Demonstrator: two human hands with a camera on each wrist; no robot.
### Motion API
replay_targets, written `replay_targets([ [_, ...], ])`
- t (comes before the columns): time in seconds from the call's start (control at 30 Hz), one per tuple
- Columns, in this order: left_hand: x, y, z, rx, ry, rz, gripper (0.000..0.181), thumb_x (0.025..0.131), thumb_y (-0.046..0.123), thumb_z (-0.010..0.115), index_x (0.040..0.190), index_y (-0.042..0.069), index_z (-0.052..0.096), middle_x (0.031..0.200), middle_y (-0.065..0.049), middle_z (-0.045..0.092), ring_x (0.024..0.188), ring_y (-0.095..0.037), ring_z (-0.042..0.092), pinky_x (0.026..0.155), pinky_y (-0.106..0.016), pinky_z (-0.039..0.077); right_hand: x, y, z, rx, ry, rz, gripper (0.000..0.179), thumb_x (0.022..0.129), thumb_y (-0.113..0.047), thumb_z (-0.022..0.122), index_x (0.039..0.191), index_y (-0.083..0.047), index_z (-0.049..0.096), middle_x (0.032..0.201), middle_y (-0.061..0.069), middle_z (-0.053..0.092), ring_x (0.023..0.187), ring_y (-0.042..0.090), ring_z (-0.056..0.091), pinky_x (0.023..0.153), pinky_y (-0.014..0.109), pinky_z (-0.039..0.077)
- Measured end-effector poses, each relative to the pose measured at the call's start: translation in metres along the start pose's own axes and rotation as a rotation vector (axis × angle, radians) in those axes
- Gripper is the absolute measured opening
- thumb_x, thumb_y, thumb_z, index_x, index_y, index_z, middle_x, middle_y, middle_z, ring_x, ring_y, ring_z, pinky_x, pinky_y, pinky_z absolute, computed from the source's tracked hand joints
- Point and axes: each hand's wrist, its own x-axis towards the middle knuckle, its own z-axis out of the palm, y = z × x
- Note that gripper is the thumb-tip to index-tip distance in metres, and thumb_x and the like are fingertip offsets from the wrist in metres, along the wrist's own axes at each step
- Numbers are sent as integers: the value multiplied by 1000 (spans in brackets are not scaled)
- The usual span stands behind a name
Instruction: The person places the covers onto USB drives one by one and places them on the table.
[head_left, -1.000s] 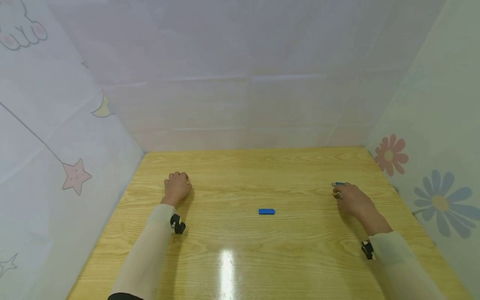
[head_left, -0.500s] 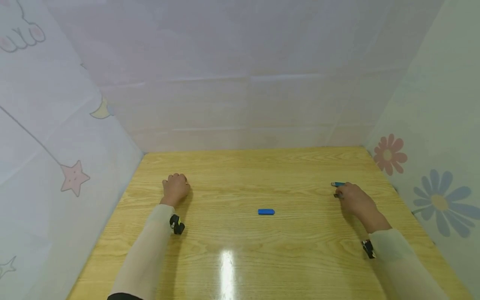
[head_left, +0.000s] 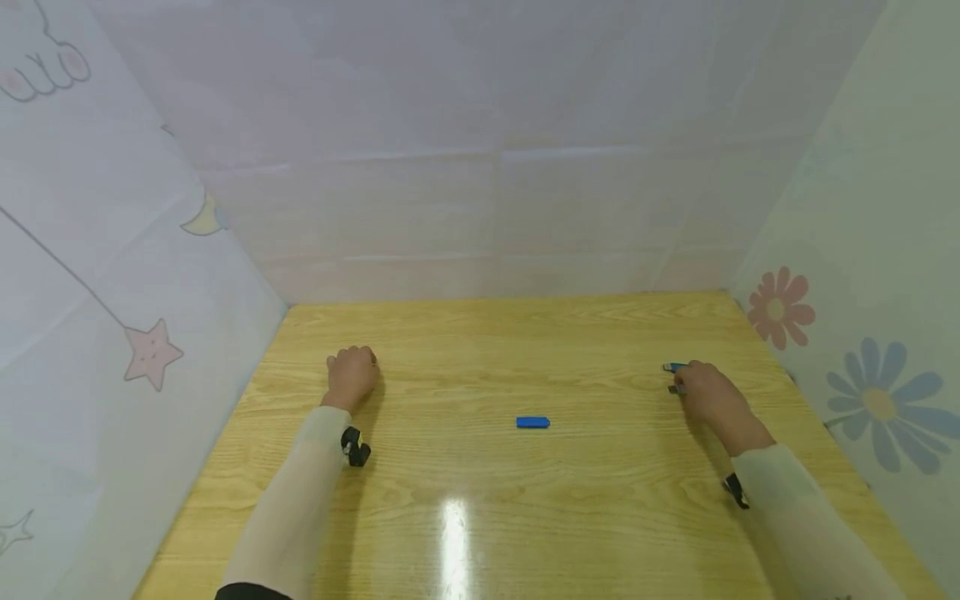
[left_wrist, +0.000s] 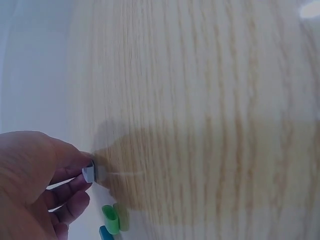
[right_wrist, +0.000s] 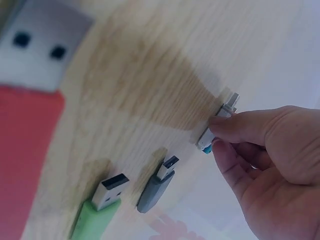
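Observation:
My left hand [head_left: 351,379] is at the back left of the table, pinching a small pale grey cap [left_wrist: 89,173] between thumb and fingertips. In the left wrist view, a hollow green cap [left_wrist: 110,219] and the end of a blue one [left_wrist: 105,233] lie just beyond. At the right, my right hand [head_left: 714,396] pinches a USB flash drive [right_wrist: 217,124] by its sides, its metal plug sticking out. A grey USB drive [right_wrist: 156,187], a green one [right_wrist: 97,212] and a red one [right_wrist: 30,155] are around it; the hand hides most of them from the head view.
A small blue oblong piece [head_left: 532,422] lies mid-table. The wooden table [head_left: 480,350] meets patterned sheets at the back [head_left: 480,208] and on both sides. Light glares on its near part.
My right thumb and fingers have drawn in around the USB flash drive, and its plug end has shifted slightly. The left hand has barely moved. The blue piece stays in place.

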Motion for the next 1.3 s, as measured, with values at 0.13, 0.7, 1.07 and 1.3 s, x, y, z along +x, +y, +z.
replay_targets([
  [0.13,1,-1,3,-16,-1,-11,29,101,11,52,121,-2,67,118,-24,65,109,-45,57,94,-58,38,1,0,-1,-44,-2,-7,5,94,1,67,94,6,66,88,16,59,80,32,58,68,45,52],
  [0.7,-7,13,-2,-153,27,76,25,105,13,52,119,-5,61,112,-23,63,98,-36,62,84,-49,53,-5,-23,-7,-52,103,-40,13,96,-7,63,106,1,59,92,15,67,77,30,64,65,47,54],
  [1.07,-14,24,-2,-162,43,124,24,104,16,59,117,-3,63,109,-20,68,86,-29,67,75,-42,56,-5,-33,-6,46,133,-84,27,99,-12,58,121,4,57,110,24,64,93,37,64,72,51,53],
  [1.3,-19,30,-2,-163,74,158,17,101,13,64,112,0,67,105,-17,69,92,-31,66,77,-43,56,-5,-42,-8,61,135,-97,31,99,-13,58,126,3,58,117,26,63,102,42,64,79,55,54],
])
